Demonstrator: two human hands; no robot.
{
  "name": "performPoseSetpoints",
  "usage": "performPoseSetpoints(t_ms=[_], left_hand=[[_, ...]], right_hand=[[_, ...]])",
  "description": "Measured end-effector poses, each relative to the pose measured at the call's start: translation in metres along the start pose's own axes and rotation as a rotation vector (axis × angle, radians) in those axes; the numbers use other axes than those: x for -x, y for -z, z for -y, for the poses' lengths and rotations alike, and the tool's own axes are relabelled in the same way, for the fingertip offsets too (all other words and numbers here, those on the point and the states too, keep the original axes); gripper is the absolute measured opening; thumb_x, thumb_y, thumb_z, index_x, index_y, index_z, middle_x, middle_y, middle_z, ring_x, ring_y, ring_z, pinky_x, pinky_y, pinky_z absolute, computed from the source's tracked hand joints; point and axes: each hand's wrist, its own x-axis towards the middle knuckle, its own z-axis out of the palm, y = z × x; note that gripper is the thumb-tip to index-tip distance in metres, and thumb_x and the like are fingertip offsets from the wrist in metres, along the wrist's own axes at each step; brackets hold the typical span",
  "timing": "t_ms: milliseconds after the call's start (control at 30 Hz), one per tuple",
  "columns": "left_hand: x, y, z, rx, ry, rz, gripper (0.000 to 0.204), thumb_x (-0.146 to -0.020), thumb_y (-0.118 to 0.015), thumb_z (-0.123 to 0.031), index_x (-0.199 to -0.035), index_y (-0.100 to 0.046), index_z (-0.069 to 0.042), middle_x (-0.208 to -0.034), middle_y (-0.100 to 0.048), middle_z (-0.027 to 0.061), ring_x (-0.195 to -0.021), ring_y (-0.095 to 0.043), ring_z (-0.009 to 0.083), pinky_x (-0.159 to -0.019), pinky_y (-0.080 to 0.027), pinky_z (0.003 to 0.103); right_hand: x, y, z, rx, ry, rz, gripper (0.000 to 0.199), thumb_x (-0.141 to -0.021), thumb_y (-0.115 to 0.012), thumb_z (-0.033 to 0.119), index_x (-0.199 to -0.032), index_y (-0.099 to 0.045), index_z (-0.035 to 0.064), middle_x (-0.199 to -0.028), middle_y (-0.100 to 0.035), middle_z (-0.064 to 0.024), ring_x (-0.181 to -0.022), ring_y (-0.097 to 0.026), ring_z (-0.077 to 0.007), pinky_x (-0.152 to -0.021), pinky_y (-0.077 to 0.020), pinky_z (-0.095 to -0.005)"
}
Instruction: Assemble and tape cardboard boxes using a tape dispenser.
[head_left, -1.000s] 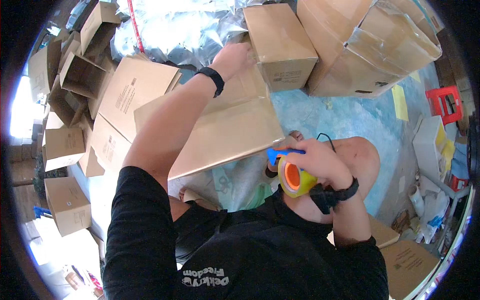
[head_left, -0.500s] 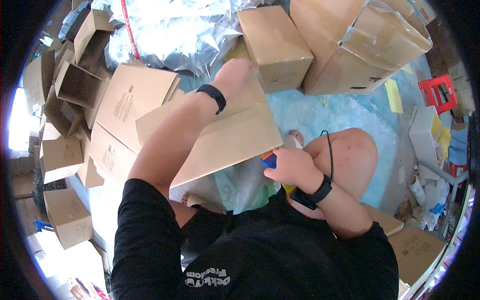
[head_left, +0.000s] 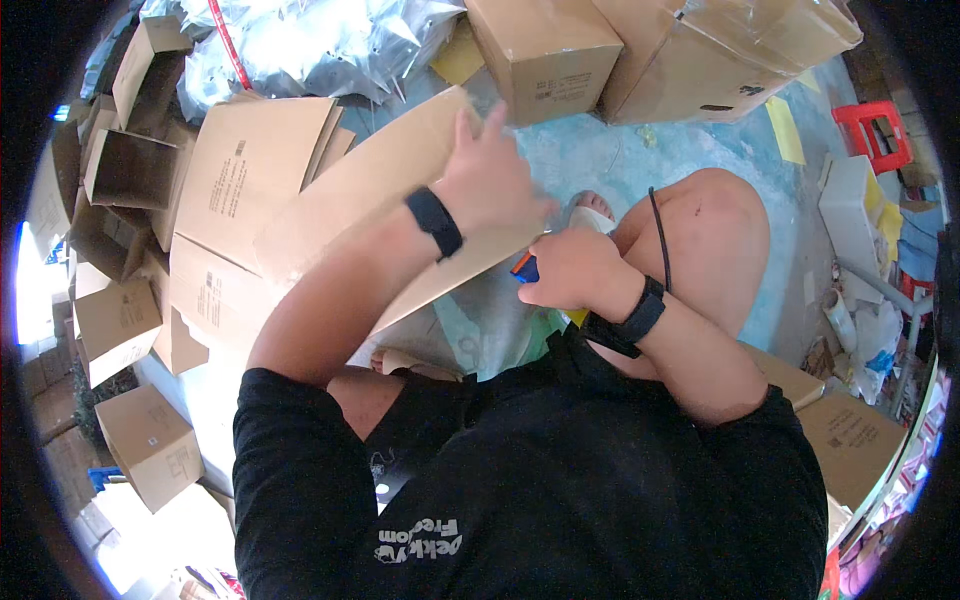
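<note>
A brown cardboard box [head_left: 375, 160] lies tilted across my lap, its panels angled toward the upper right. Over its right part is my left hand [head_left: 490, 180], fingers spread and slightly blurred by motion; whether they touch the cardboard I cannot tell. My right hand [head_left: 578, 268], beside the box's near right corner, is closed around a blue-and-orange hand tool [head_left: 527, 268]. Most of that tool is hidden by the fingers, so its kind does not show. A bit of yellow peeks out below the right hand.
Flattened cartons [head_left: 255, 160] are stacked left of the box, with open boxes [head_left: 130, 170] beyond. Silvery plastic bags [head_left: 320, 50] and larger cartons [head_left: 545, 60] stand at the far side. A red stool [head_left: 872, 137] and a white bin [head_left: 850, 215] are at right.
My left hand has come from the box's far edge toward my right hand, its fingers now spreading. The box has tilted and turned. My right hand still grips the tool.
</note>
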Motion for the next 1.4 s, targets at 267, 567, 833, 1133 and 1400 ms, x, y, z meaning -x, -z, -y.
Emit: performPoseSetpoints(t_ms=[267,567,833,1133,1400], left_hand=[[0.014,0.005,-0.007,0.169,-0.129,0.349,0.067,-0.091,-0.049,-0.062,-0.112,-0.078,-0.005,-0.149,-0.053,0.0185,-0.146,-0.034,0.0421,-0.118,-0.007,0.074],[0.005,0.008,-0.024,0.189,-0.043,0.389,0.057,-0.079,-0.062,-0.047,-0.117,-0.074,-0.006,-0.128,-0.062,0.0236,-0.143,-0.034,0.0504,-0.109,-0.004,0.085],[-0.012,-0.002,-0.034,0.204,0.069,0.484,0.044,-0.081,-0.063,-0.021,-0.122,-0.071,-0.006,-0.130,-0.060,0.0253,-0.135,-0.041,0.0570,-0.100,0.003,0.092],[0.139,-0.023,0.139,0.311,0.537,-0.314,0.061,-0.091,-0.067,-0.033,-0.145,-0.052,-0.010,-0.146,-0.047,0.0268,-0.140,-0.039,0.0472,-0.117,-0.031,0.057],[0.286,-0.066,0.165,0.948,1.021,-0.226,0.049,-0.099,-0.064,-0.044,-0.117,-0.069,0.001,-0.101,-0.074,0.0160,-0.097,-0.070,0.0244,-0.091,-0.055,0.038]], right_hand=[[-0.003,-0.010,-0.012,0.045,0.162,0.027,0.061,-0.074,-0.073,0.047,-0.107,-0.068,-0.0032,-0.094,-0.073,-0.0223,-0.090,-0.072,-0.0394,-0.082,-0.0587,-0.0498],[0.001,-0.012,-0.020,0.036,0.166,0.021,0.061,-0.072,-0.073,0.045,-0.109,-0.066,-0.0026,-0.091,-0.072,-0.0233,-0.087,-0.071,-0.0411,-0.080,-0.0583,-0.0489],[0.014,-0.007,0.010,0.058,0.407,0.010,0.079,-0.070,-0.072,0.041,-0.136,-0.056,0.0006,-0.092,-0.071,-0.0234,-0.085,-0.071,-0.0396,-0.076,-0.0573,-0.0502],[0.040,0.039,0.051,0.227,0.620,0.209,0.071,-0.072,-0.080,0.035,-0.124,-0.054,-0.0067,-0.082,-0.071,-0.0200,-0.078,-0.071,-0.0389,-0.067,-0.0587,-0.0461],[-0.062,0.055,0.038,0.672,0.643,0.459,0.042,-0.069,-0.084,0.037,-0.089,-0.071,0.0023,-0.090,-0.074,-0.0185,-0.083,-0.073,-0.0366,-0.070,-0.0592,-0.0461]])
